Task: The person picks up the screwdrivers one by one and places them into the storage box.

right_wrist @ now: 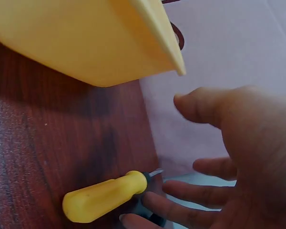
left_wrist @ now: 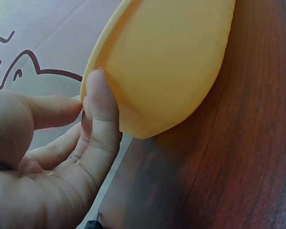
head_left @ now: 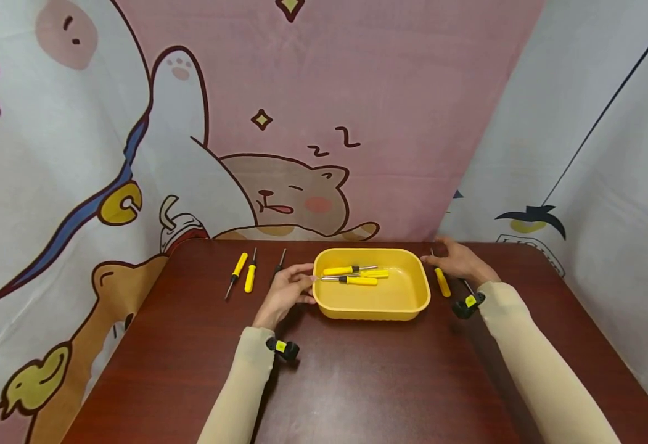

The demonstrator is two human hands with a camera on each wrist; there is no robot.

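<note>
A yellow plastic basin [head_left: 370, 313] stands on the table, with several yellow-handled screwdrivers [head_left: 361, 280] lying inside. At its left end my left hand [head_left: 287, 295] pinches the rim; in the left wrist view the thumb and a finger [left_wrist: 102, 98] press on either side of the basin wall [left_wrist: 167, 62]. My right hand [head_left: 459, 259] hovers beyond the basin's right end, apart from it, its fingers spread and holding nothing. Below those fingers a yellow screwdriver [right_wrist: 102, 195] lies on the table. A dark thing behind its tip is mostly hidden by the fingers.
Left of the basin lie a yellow-and-black screwdriver [head_left: 237, 274] and a yellow one [head_left: 251, 275]. A dark one [head_left: 280, 262] is partly covered by my left hand. By my right wrist a thin metal shaft [head_left: 467, 286] shows. A printed cloth [head_left: 401, 123] hangs behind the table [head_left: 346, 376].
</note>
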